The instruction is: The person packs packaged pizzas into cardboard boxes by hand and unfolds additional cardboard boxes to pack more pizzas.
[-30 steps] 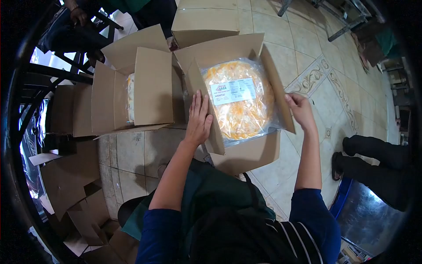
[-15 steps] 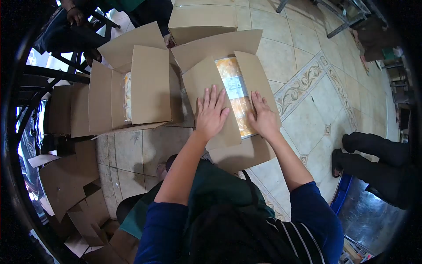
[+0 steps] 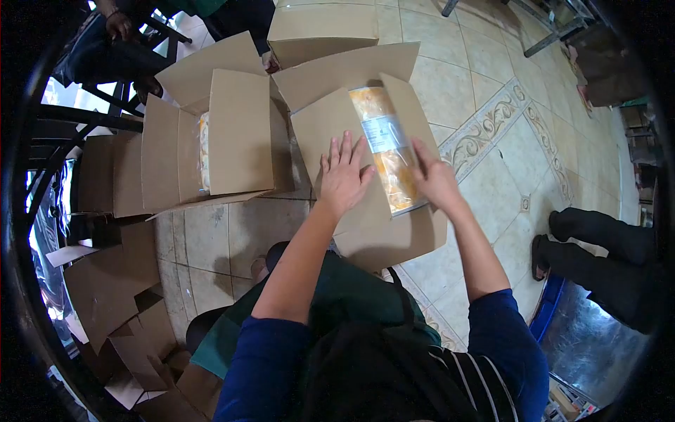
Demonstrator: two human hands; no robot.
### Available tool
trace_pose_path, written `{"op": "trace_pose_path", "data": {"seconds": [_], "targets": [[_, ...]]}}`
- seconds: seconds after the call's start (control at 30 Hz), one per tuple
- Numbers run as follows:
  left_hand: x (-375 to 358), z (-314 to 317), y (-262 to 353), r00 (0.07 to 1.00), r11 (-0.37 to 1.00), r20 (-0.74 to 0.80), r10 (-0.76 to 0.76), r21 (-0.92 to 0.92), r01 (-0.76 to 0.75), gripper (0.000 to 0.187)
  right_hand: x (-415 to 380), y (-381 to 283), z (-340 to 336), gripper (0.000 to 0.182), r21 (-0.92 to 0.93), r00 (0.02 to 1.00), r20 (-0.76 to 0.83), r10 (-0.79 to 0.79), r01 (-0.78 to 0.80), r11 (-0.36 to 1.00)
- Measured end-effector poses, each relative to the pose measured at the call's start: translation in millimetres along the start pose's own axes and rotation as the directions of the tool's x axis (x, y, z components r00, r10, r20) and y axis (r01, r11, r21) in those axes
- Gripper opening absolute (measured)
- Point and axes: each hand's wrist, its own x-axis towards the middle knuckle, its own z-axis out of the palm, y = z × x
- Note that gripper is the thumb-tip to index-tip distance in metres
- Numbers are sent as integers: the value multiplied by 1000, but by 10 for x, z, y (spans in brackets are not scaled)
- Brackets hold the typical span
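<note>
An open cardboard box [image 3: 394, 246] sits in front of me on the floor. Between its two side flaps shows a clear-wrapped pack [image 3: 395, 184] with orange and white contents and a pale blue-white label [image 3: 382, 133]. My left hand [image 3: 343, 180] lies flat on the left flap [image 3: 325, 123], fingers spread. At the right flap [image 3: 406, 98] is my right hand [image 3: 436, 181], slightly blurred, with its fingers stretched along the flap and the thumb near the pack. The box's far flap [image 3: 351, 67] stands up; the near one slopes outward.
Another open box [image 3: 242, 141] with a similar wrapped pack [image 3: 204, 151] stands to the left. A further box [image 3: 323, 28] lies beyond. Cardboard pieces [image 3: 112, 281] pile at lower left. One person sits at upper left; another person's legs [image 3: 598, 239] are at the right.
My right hand has shifted slightly right, and the right flap has moved outward, so more of the pack shows. My left hand stays on the left flap, moved slightly right.
</note>
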Motion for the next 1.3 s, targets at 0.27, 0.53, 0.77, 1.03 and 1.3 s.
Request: {"op": "trace_pose_path", "data": {"seconds": [0.27, 0.53, 0.77, 1.03, 1.3], "targets": [[-215, -762, 209, 873, 770, 265, -409, -413, 486, 74, 92, 875, -756, 37, -230, 892, -288, 347, -416, 880], [-672, -743, -313, 825, 827, -57, -562, -12, 563, 61, 285, 909, -391, 49, -571, 874, -450, -186, -121, 812], [-34, -73, 350, 980, 985, -182, -84, 132, 109, 64, 685, 366, 445, 61, -275, 977, -201, -70, 12, 961], [-122, -137, 19, 968, 974, 138, -208, 118, 193, 69, 713, 352, 566, 70, -319, 991, -104, -86, 49, 947], [41, -26, -41, 938, 972, -263, -226, 4, 235, 70, 839, 273, 504, 71, -324, 991, -99, -86, 49, 945]]}}
